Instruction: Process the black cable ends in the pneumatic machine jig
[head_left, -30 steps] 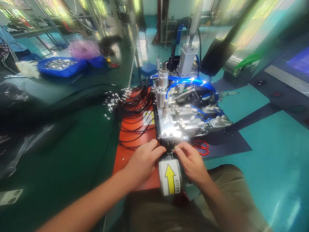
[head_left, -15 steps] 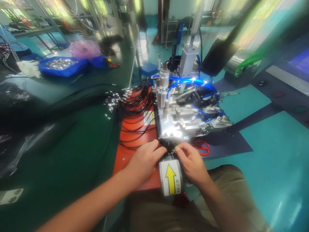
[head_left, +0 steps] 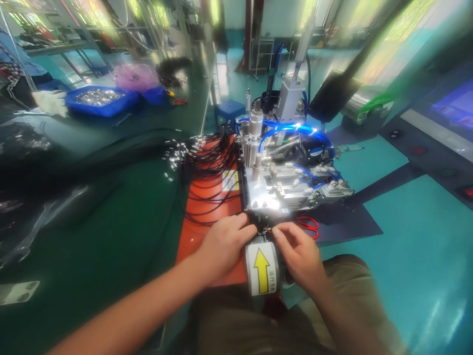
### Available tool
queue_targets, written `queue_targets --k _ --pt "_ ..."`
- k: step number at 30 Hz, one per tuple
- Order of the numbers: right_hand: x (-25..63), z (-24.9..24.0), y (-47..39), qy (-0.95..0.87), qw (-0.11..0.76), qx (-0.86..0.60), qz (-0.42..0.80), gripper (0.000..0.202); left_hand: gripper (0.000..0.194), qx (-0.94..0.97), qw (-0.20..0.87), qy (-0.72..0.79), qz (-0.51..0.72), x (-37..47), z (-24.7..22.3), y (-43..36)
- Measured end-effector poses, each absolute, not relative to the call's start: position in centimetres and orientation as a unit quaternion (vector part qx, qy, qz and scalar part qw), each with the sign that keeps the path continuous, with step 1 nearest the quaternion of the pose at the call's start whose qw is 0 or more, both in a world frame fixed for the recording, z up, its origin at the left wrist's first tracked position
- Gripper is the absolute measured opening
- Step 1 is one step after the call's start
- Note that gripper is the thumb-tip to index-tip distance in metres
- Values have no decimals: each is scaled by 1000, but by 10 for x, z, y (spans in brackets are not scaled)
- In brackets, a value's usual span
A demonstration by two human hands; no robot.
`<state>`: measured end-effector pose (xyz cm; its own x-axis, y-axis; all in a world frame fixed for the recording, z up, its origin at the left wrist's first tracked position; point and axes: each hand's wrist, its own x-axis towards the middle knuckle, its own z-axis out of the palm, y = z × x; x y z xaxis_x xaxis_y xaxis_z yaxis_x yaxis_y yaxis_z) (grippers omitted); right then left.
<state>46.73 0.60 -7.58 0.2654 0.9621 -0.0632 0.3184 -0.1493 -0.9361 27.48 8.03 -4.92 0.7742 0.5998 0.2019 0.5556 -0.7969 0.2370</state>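
Note:
My left hand [head_left: 226, 240] is closed at the front edge of the metal machine [head_left: 260, 195]. Its fingertips are tucked by a dark part, and what they grip is hidden. Facing it, my right hand [head_left: 300, 250] pinches the ends of thin coloured wires [head_left: 268, 229], small and partly covered by the fingers. Just below both hands sits a rounded part with a white label [head_left: 261, 271] bearing a yellow arrow. Several black cables [head_left: 212, 199] run across the red plate [head_left: 197, 236] to the left of the machine.
Behind my right hand lie red-handled scissors [head_left: 309, 226]. A wrench [head_left: 44, 222] rests on the dark green table [head_left: 111, 246] at left. Farther back are a blue tray [head_left: 101, 111] of small metal parts and a white glove [head_left: 51, 102]. Blue air hoses [head_left: 295, 127] arch over the machine.
My right fingertips have drawn slightly to the right, and more of the coloured wire ends shows between the hands. My left hand keeps its place at the machine. The view has shifted a little.

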Motion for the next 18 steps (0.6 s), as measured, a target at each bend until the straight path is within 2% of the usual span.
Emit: queue_targets --k 18 --pt "464 -79 10 -558 391 -668 301 24 21 937 79 316 124 274 -49 79"
